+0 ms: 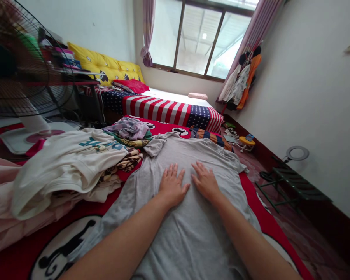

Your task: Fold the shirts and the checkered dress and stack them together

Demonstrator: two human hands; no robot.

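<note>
Atop the red printed bedsheet (268,214), I had my left grip (173,185) and right grip (205,181) wide open, palms flat on the spread, unfolded grey T-shirt (192,241), grasping nothing.

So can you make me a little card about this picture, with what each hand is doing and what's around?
Left hand: flat on a grey T-shirt
Right hand: flat on the same shirt
Under the shirt: red cartoon-print cloth
Beside it: white printed T-shirt, heaped
Farther ahead: American-flag-print bedding
</note>
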